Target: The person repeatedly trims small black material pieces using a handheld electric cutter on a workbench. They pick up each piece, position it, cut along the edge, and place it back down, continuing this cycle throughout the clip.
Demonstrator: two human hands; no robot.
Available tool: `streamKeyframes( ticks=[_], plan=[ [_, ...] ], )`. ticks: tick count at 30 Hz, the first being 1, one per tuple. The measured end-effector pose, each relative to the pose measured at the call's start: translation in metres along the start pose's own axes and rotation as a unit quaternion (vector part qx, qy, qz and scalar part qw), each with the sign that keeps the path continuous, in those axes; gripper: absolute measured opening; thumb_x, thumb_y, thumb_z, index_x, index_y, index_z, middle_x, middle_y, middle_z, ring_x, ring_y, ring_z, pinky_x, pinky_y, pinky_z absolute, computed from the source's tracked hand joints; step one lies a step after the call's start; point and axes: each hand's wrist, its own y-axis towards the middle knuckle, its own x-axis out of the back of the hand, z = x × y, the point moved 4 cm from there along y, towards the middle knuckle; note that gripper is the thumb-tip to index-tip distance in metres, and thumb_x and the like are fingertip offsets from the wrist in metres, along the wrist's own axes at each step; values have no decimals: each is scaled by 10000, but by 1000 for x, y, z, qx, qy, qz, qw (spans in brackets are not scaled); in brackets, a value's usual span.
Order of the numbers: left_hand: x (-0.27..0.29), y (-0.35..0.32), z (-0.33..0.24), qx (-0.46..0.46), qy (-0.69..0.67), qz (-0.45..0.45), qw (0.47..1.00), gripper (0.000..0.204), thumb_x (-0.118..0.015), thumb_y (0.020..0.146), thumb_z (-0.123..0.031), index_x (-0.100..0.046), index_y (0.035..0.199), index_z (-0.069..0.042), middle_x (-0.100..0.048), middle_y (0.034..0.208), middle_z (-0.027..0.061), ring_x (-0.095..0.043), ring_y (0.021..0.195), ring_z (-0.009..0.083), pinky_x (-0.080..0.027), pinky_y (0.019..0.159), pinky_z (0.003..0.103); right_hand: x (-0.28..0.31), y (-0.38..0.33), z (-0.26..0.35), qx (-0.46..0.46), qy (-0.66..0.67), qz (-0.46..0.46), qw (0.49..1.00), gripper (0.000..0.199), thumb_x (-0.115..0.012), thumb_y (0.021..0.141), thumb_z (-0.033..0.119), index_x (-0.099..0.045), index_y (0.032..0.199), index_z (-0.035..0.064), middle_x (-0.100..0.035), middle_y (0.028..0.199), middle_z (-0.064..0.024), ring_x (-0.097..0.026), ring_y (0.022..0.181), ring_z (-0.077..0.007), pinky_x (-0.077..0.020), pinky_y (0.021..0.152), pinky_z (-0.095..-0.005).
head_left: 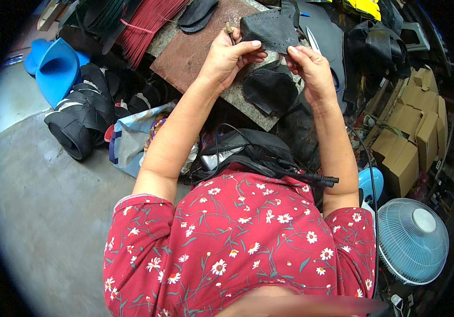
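Observation:
Above the worktable I hold up a black leather piece [269,30] with a row of small holes along its edge. My left hand [231,55] pinches its left side between thumb and fingers. A short rod-like tool with a brownish end [229,29] also sticks up from that hand; its lower part is hidden by the fingers. With thumb and forefinger, my right hand [310,66] grips the lower right corner. Under the hands another black leather piece [270,90] lies on a speckled stone slab [261,117]. Scissors [313,40] lie beyond my right hand, blades showing.
A brown board [184,55] on the slab bears dark leather pieces [198,15]. Red cords [145,26] lie at the far left. Blue curved pieces [58,68], black strap bundles [79,121] and a bag [134,140] are left; cardboard boxes [404,153] and a fan [414,240] right.

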Motion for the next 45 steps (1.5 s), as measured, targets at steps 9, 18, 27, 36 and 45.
streamKeyframes(
  ticks=[9, 18, 27, 36, 45],
  plan=[
    [-2, -14, -7, -30, -12, -5, 999, 241, -617, 866, 38, -408, 960, -37, -634, 881, 133, -703, 746, 251, -620, 651, 337, 1, -9, -3, -14, 1, 6, 1000, 174, -665, 902, 223, -699, 864, 57, -625, 714, 31, -541, 656, -40, -400, 618, -195],
    [55, -31, -26, -39, 338, -104, 934, 351, -666, 769, -51, -385, 980, -57, -577, 776, 115, -649, 657, 218, -546, 578, 343, 14, -10, -24, 48, -154, 33, 986, 228, -662, 902, 226, -735, 972, 22, -644, 747, 36, -543, 659, -55, -435, 638, -199],
    [68, -79, -56, -131, 838, -206, 488, 436, -734, 723, -219, -508, 1039, -22, -603, 1026, 174, -576, 1006, 363, -498, 822, 456, 30, -49, -24, 163, -561, -56, 810, 232, -717, 799, 325, -707, 947, 146, -657, 829, -34, -648, 765, -216, -501, 680, -348],
    [18, -61, -34, -272, 729, -125, 616, 336, -721, 765, -176, -475, 952, -43, -534, 865, 159, -556, 847, 371, -468, 718, 453, 4, -50, -30, 260, -611, -44, 746, 337, -768, 728, 213, -648, 1023, 104, -595, 942, -50, -606, 917, -255, -495, 749, -367],
    [14, -58, -28, -241, 701, -88, 665, 376, -738, 729, -123, -460, 962, -25, -525, 857, 156, -539, 855, 354, -468, 730, 438, 0, -47, -33, 301, -626, -31, 719, 280, -743, 739, 171, -663, 1006, 144, -564, 871, -37, -598, 820, -223, -505, 684, -342]
  ],
)
